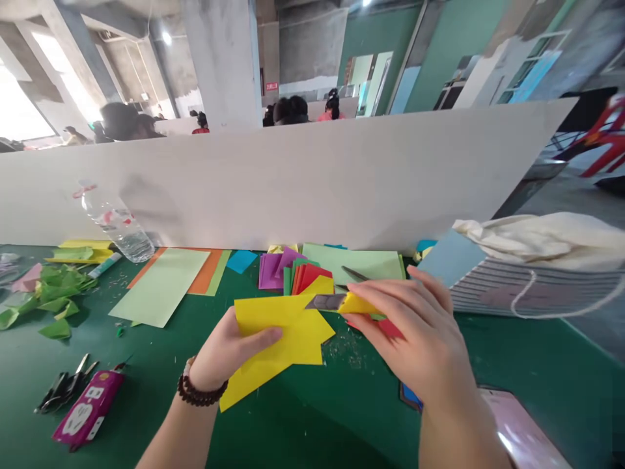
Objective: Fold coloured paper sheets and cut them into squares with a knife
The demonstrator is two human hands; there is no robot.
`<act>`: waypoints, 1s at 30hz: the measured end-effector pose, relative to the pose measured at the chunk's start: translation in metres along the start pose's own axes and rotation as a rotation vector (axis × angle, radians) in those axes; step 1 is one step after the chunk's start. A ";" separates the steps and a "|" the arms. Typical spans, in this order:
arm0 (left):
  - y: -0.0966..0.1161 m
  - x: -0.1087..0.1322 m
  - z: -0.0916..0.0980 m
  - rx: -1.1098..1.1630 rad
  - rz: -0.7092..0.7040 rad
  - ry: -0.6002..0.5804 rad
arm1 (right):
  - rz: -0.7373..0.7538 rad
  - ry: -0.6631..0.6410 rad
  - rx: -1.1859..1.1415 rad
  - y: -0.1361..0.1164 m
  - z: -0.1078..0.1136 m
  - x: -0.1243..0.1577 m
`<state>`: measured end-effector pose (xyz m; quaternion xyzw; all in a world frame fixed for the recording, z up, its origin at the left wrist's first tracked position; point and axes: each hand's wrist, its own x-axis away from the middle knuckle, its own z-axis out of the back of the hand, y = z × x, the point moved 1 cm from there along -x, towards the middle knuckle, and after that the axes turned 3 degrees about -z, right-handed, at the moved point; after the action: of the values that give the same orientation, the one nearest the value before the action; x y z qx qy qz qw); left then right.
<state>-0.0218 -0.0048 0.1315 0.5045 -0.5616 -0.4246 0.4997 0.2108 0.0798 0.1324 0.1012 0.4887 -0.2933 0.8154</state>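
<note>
A person at a green tabletop (pixel 312 417) works a folded yellow paper (pixel 288 342) with a utility knife (pixel 342 303). The left hand (pixel 229 355) pinches the paper's near left edge, thumb pressed flat on top and fingers underneath, and holds it just above the tabletop at the centre of the view. The right hand (pixel 415 339) is closed around the knife's yellow body, with the grey blade pointing left and resting on the paper's upper right edge. A dark bead bracelet (pixel 200 394) circles the left wrist.

Just behind the paper sits a fanned stack of coloured squares (pixel 293 270) in purple, green, red and yellow. To its left lie a pale green sheet (pixel 161 286) and an orange sheet (pixel 208 280) partly beneath it. A clear water bottle (pixel 114 225) leans against a long white partition board (pixel 293 176) that spans the back of the tabletop. Crumpled green scraps (pixel 53 293) are piled at the far left. Nearer the camera on that side lie a magenta packet (pixel 88 410) and some black metal tools (pixel 63 387), too blurred to identify. At right a cream cloth bag (pixel 547 241) rests on a striped basket, and a phone (pixel 517 430) lies at the lower right. Other people sit beyond the board.
</note>
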 end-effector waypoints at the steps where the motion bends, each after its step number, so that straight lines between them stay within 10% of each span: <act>1: 0.000 -0.001 0.001 -0.001 0.009 -0.008 | 0.001 0.008 -0.013 0.001 -0.002 -0.001; 30: -0.003 -0.006 0.020 -0.033 -0.034 -0.206 | -0.016 0.028 -0.007 0.006 -0.022 0.000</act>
<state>-0.0414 0.0000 0.1253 0.4595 -0.5941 -0.4919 0.4404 0.1982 0.0950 0.1204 0.0986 0.5020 -0.2967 0.8064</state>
